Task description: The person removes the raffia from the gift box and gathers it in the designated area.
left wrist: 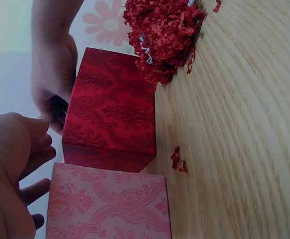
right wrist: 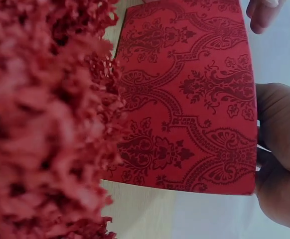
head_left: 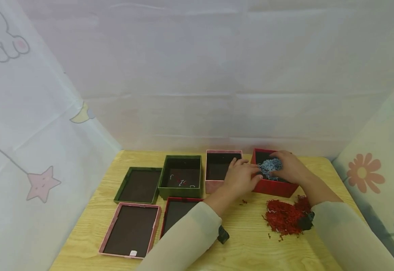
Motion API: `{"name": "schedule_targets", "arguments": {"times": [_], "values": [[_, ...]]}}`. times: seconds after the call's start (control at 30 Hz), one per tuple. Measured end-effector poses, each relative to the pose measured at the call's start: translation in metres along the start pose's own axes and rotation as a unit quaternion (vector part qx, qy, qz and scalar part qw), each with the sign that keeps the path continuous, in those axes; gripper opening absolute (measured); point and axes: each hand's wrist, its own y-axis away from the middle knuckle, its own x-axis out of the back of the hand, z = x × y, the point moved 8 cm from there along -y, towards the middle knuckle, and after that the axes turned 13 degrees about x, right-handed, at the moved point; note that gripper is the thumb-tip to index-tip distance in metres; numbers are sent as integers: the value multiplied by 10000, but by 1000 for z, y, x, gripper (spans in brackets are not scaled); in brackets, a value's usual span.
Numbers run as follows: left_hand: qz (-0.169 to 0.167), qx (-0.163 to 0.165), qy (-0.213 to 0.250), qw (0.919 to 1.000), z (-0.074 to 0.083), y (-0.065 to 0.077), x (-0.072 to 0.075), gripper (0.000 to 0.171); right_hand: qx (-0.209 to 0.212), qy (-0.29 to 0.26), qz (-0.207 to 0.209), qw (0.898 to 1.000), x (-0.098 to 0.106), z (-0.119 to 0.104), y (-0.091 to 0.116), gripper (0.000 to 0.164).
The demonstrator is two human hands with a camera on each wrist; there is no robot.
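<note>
Blue-grey shredded paper [head_left: 270, 166] lies in the red patterned box [head_left: 274, 187] at the back right. My right hand [head_left: 291, 168] reaches over the box's right side and grips the shredded paper between thumb and fingers. In the right wrist view the box wall [right wrist: 190, 99] hides the fingertips. Over the gap between the pink box [head_left: 213, 185] and the red box, my left hand [head_left: 240, 176] hovers with relaxed fingers and nothing in them. Its fingertips come close to the red box's left rim; contact cannot be told.
Red shredded paper [head_left: 283, 216] is heaped on the table in front of the red box, with loose scraps [head_left: 243, 202] nearby. A green box [head_left: 180, 192] holds a few strands. Green [head_left: 137, 186], pink [head_left: 127, 229] and red lids [head_left: 180, 210] lie at the left.
</note>
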Motion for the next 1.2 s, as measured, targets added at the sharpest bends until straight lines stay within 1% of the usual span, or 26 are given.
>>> {"name": "schedule_targets", "arguments": {"times": [0.2, 0.43, 0.6, 0.73, 0.83, 0.9, 1.03, 1.1, 1.2], "values": [[-157, 190, -238, 9994, -2, -4, -11, 33, 177, 323, -469, 9982, -12, 2, -10, 71], [-192, 331, -195, 9991, -5, -6, -18, 28, 532, 682, -966, 9916, -20, 2, -18, 64], [-222, 458, -172, 9986, -6, -6, -17, 28, 760, 1027, -1408, 9818, -25, 2, -21, 62], [-235, 509, -145, 9983, -5, -5, -16, 29, 789, 1284, -1743, 9731, -29, 2, -22, 62], [-219, 531, -112, 9983, -5, -5, -16, 28, 770, 1437, -1947, 9672, -32, 2, -22, 57], [-195, 525, -123, 9984, -5, -5, -16, 28, 787, 1549, -2056, 9631, -35, 2, -22, 52], [-144, 480, -118, 9987, -4, -5, -15, 27, 857, 1745, -2256, 9546, -40, 3, -23, 48], [-122, 481, -115, 9987, -5, -6, -14, 27, 891, 1800, -2311, 9520, -41, 3, -24, 48], [-123, 529, -113, 9985, -5, -6, -13, 26, 877, 1786, -2321, 9521, -41, 5, -25, 45]]}}
